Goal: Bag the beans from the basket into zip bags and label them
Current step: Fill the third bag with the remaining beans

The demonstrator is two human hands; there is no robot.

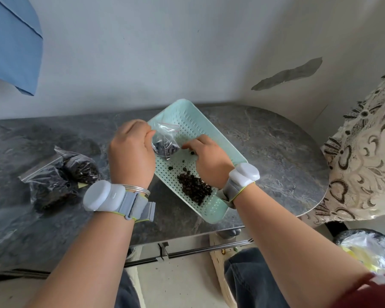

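Note:
A mint-green perforated basket (211, 127) lies tilted on the dark marble table (276, 152). A pile of dark beans (195, 187) sits in its near end, with a few loose beans higher up. My left hand (131, 152) pinches the rim of a clear zip bag (165, 143) partly filled with beans and holds it over the basket. My right hand (207, 158) hovers over the basket with its fingers curled, pinching beans beside the bag's mouth.
Two filled zip bags of beans (60, 176) lie on the table to the left. A lace-patterned cloth (365, 156) hangs at the right, with a plastic bag (369, 247) below it. A wall stands directly behind the table.

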